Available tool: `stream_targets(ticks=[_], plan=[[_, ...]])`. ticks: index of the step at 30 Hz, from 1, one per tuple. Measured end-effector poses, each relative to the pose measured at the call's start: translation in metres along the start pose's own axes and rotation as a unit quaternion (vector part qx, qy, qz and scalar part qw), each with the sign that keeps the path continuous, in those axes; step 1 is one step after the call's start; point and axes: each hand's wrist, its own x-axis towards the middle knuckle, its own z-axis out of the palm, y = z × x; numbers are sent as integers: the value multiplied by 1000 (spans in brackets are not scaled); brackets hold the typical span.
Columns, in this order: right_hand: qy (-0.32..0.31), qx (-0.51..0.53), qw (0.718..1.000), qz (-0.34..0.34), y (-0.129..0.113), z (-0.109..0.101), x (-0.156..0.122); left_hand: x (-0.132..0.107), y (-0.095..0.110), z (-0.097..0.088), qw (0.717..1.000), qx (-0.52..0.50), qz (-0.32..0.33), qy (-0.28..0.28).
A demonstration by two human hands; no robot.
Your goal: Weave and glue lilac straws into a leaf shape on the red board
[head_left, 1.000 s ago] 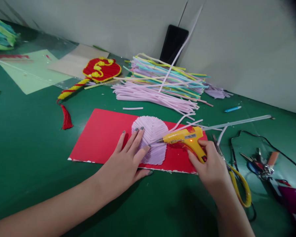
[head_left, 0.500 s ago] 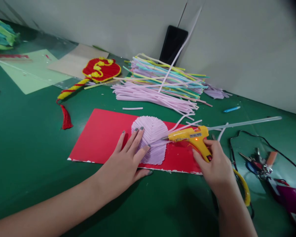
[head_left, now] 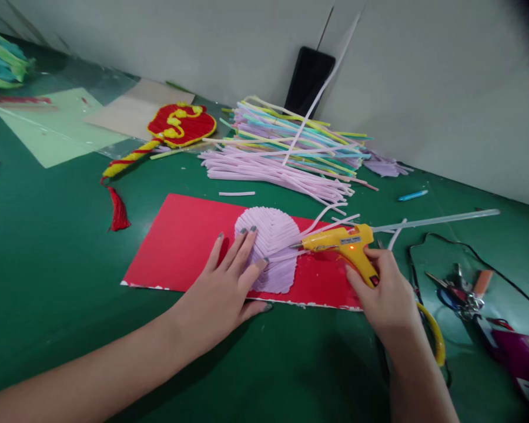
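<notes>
My left hand (head_left: 231, 273) lies flat with its fingers spread, pressing on a lilac fan-shaped piece (head_left: 275, 226) made of pipe cleaners laid in slanting rows. Beneath that piece is a red board (head_left: 171, 241) with a worn white edge. In my right hand (head_left: 385, 288) is a yellow hot glue gun (head_left: 352, 247), its small light glowing orange. The metal nozzle points left and sits at the right side of the lilac piece, by loose strips that stick out to the right. A long clear glue stick (head_left: 445, 218) juts from the back of the gun.
Behind the board lies a pile of lilac and multicoloured pipe cleaners (head_left: 282, 170). A black phone (head_left: 308, 79) leans on the wall. A red-and-yellow fan (head_left: 183, 126) with a tassel is at back left. Keys (head_left: 467, 299), a cord and yellow-handled pliers or scissors (head_left: 436, 335) lie right.
The glue gun's nozzle has shifted very slightly to the right. My left hand stays in place on the lilac piece.
</notes>
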Motion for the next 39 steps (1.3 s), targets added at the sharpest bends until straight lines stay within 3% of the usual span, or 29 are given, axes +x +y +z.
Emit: stream_targets(ticks=[19, 33, 39], plan=[[10, 8, 1000, 28, 5, -5, 3, 1, 0, -1, 1000, 0, 0, -4], [16, 7, 1000, 10, 3, -4, 3, 1, 1, -1, 1000, 7, 1, 0], [49, 13, 997, 58, -3, -8, 2, 1, 0, -1, 1000, 4, 0, -1]])
